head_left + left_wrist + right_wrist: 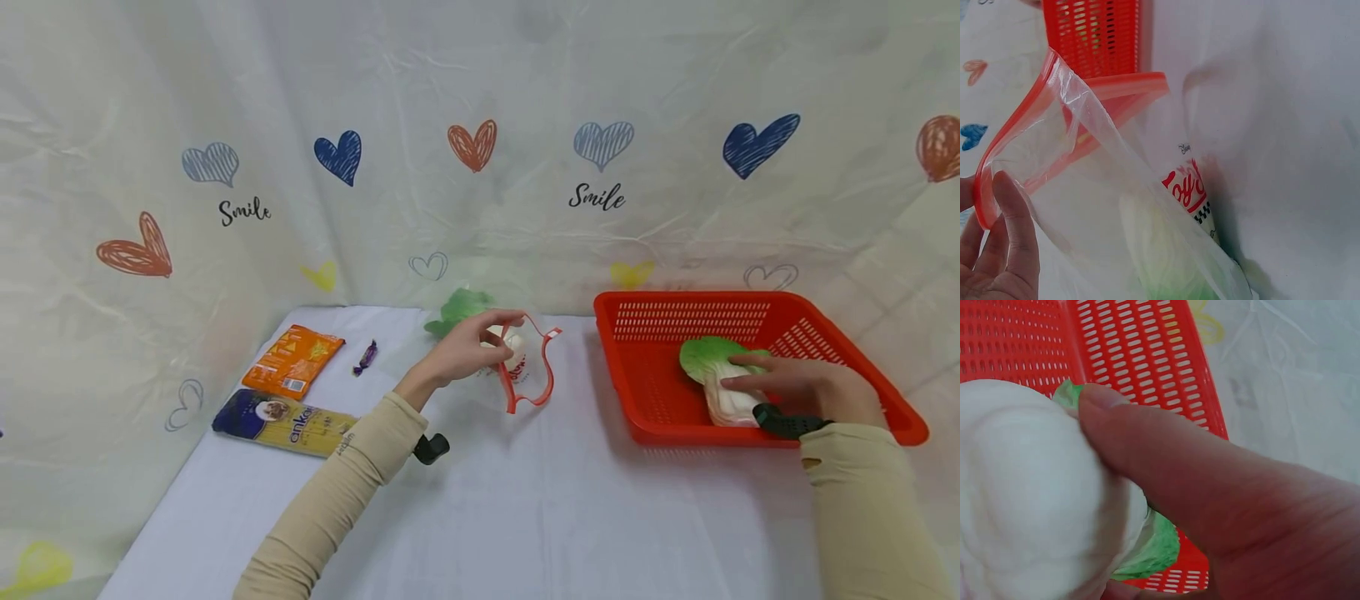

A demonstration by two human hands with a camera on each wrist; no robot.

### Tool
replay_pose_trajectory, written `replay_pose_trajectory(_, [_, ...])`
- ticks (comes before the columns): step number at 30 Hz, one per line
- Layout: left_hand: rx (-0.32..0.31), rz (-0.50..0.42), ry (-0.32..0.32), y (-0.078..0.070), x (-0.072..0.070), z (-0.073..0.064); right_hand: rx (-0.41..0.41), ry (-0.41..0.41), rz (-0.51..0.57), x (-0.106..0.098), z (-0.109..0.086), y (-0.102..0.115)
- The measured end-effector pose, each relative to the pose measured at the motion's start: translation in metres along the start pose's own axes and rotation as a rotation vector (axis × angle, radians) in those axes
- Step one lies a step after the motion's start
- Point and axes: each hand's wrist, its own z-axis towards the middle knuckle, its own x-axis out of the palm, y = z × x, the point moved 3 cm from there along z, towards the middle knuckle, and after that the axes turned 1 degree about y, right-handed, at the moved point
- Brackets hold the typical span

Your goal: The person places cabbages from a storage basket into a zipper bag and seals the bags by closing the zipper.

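Note:
My left hand point(474, 346) pinches the red-edged mouth of a clear zip bag point(550, 375), which gapes open toward the right. A leafy green vegetable point(459, 308) with a white base shows through the bag's plastic in the left wrist view, near red lettering. Inside the red basket point(690, 312), my right hand point(821, 387) grips a Chinese cabbage point(722, 377) with green leaves and a white stem. Its thumb presses the side of the thick white base point(1041, 487) in the right wrist view; the other fingers are mostly hidden behind the cabbage there.
At the left of the white-covered table lie an orange packet point(294, 362), a small purple wrapped candy point(365, 357) and a pack of spaghetti point(288, 423), which the left forearm partly covers. A pale curtain with printed hearts point(472, 146) hangs behind the table.

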Motion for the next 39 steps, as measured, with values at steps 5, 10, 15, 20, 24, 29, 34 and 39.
replay_pose_trajectory(5, [-0.004, 0.005, 0.005, 0.001, -0.001, -0.001, -0.057, 0.073, 0.098, 0.003, 0.005, -0.012])
replay_pose_trajectory(10, [-0.006, 0.003, 0.005, 0.001, -0.001, 0.0, -0.178, -0.026, -0.094, -0.003, 0.0, -0.008])
replay_pose_trajectory(15, [-0.004, 0.014, -0.005, -0.002, -0.003, 0.0, -0.252, -0.169, -0.205, -0.009, -0.014, 0.011])
replay_pose_trajectory(20, [-0.003, 0.047, -0.015, -0.006, -0.008, 0.0, -0.331, -0.308, -0.195, -0.01, -0.03, 0.036])
replay_pose_trajectory(24, [0.011, 0.065, -0.008, -0.008, -0.013, -0.001, -0.415, -0.402, -0.096, -0.003, -0.045, 0.058])
replay_pose_trajectory(29, [0.025, 0.045, 0.007, -0.011, -0.02, 0.0, -0.568, -0.416, 0.029, 0.022, -0.056, 0.088])
replay_pose_trajectory(34, [0.019, 0.019, 0.003, -0.011, -0.026, 0.0, -0.694, -0.277, 0.208, 0.057, -0.05, 0.112])
replay_pose_trajectory(39, [0.016, 0.004, 0.006, -0.01, -0.029, 0.001, -0.864, -0.011, 0.391, 0.085, -0.041, 0.125])
